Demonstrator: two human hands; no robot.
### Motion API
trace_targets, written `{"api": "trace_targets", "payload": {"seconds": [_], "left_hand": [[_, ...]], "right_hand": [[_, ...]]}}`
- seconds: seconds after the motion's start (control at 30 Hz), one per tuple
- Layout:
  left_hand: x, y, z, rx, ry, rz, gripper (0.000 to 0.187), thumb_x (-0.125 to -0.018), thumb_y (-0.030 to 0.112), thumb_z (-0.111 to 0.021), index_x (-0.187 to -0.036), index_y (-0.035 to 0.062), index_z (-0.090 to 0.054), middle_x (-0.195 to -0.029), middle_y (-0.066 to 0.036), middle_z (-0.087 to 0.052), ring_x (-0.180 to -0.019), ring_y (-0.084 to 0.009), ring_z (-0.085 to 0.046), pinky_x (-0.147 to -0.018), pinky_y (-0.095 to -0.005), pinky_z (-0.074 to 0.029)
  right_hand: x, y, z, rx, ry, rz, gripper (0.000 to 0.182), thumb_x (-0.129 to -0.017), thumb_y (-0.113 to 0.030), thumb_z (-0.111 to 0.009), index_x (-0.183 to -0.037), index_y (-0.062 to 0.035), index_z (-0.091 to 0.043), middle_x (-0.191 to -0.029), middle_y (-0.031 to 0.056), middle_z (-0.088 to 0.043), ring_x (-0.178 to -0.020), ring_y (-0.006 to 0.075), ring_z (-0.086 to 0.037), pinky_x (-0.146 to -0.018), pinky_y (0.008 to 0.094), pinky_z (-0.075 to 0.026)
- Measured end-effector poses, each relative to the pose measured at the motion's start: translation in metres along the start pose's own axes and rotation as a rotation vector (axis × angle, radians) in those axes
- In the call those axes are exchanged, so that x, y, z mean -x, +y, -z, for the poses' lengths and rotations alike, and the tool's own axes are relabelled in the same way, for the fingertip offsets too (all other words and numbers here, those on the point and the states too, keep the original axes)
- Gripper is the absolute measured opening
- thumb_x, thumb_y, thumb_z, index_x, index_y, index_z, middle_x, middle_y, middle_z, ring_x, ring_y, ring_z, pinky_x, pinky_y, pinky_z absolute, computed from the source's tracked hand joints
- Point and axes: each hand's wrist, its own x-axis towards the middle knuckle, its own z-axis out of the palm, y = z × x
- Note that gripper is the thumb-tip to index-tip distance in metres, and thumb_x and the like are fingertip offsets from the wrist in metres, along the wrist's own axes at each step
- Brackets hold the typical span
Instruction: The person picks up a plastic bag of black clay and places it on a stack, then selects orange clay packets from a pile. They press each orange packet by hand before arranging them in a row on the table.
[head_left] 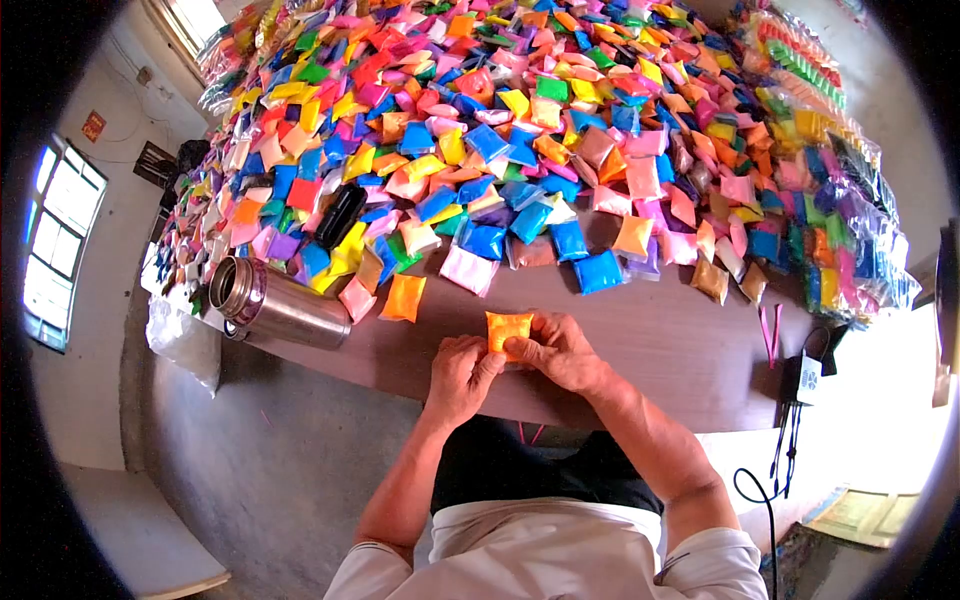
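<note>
Between my two hands, just over the near edge of the table (660, 350), is a small orange-yellow packet (508, 325) in clear wrap. My left hand (460, 375) grips its lower left side, thumb along the edge. On its right side my right hand (562, 352) is closed, the thumb pressing on the packet's face. Both thumbs come close together at its lower part. Nearest beyond the hands lie a pale pink packet (468, 270), a blue packet (598, 272) and an orange packet (403, 298).
A big heap of colourful packets (500, 120) covers the table's far side. A steel flask (285, 305) lies on its side at left, near a black case (342, 215). Bagged packets (840, 230) stack at right. A white power box (803, 380) with cables hangs by the right edge.
</note>
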Motion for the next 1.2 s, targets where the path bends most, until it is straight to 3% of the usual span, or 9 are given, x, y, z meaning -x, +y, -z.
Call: {"api": "trace_targets", "payload": {"seconds": [0.23, 0.4, 0.9, 1.13, 1.2], "left_hand": [[0.001, -0.002, 0.001, 0.063, -0.008, 0.055, 0.042, -0.098, 0.04, -0.052, -0.076, 0.0044, -0.061, -0.073, -0.01, -0.061, -0.073, -0.0308, -0.058, -0.073, -0.0405, -0.041], [-0.001, 0.001, 0.002, -0.059, -0.027, -0.046, 0.04, -0.094, 0.037, -0.057, -0.081, 0.0003, -0.062, -0.079, -0.014, -0.064, -0.077, -0.0321, -0.06, -0.073, -0.042, -0.043], [0.0, -0.002, -0.001, -0.048, -0.02, -0.023, 0.041, -0.097, 0.038, -0.053, -0.077, 0.0037, -0.061, -0.076, -0.009, -0.064, -0.076, -0.03, -0.06, -0.075, -0.0409, -0.042], [0.0, -0.001, 0.001, 0.027, -0.043, 0.019, 0.04, -0.095, 0.038, -0.055, -0.077, 0.0024, -0.061, -0.077, -0.011, -0.063, -0.076, -0.0306, -0.059, -0.074, -0.0416, -0.041], [0.0, -0.004, -0.001, -0.033, -0.024, -0.023, 0.039, -0.095, 0.037, -0.057, -0.078, 0.0019, -0.061, -0.077, -0.011, -0.063, -0.075, -0.0302, -0.059, -0.074, -0.0415, -0.041]], "right_hand": [[0.0, -0.01, -0.008, -0.089, 0.018, 0.056, 0.028, -0.095, -0.02, -0.064, -0.112, 0.0026, -0.062, -0.095, 0.0032, -0.066, -0.085, 0.0096, -0.057, -0.076, 0.0282, -0.049], [-0.004, 0.01, -0.005, 0.002, 0.012, 0.115, 0.024, -0.095, -0.019, -0.064, -0.109, 0.001, -0.062, -0.092, 0.0008, -0.065, -0.082, 0.0085, -0.056, -0.073, 0.027, -0.049], [-0.001, 0.006, -0.006, -0.114, 0.033, 0.126, 0.025, -0.097, -0.019, -0.062, -0.109, 0.0024, -0.065, -0.095, 0.0012, -0.067, -0.085, 0.008, -0.058, -0.074, 0.0249, -0.049], [-0.001, -0.001, -0.009, -0.097, 0.031, 0.133, 0.025, -0.096, -0.02, -0.063, -0.108, 0.0027, -0.066, -0.094, 0.0011, -0.066, -0.084, 0.0074, -0.058, -0.073, 0.0242, -0.049], [-0.002, -0.005, -0.016, -0.125, 0.126, 0.142, 0.026, -0.095, -0.022, -0.065, -0.105, 0.0022, -0.066, -0.09, 0.0, -0.066, -0.081, 0.0068, -0.057, -0.069, 0.0237, -0.049]]}}
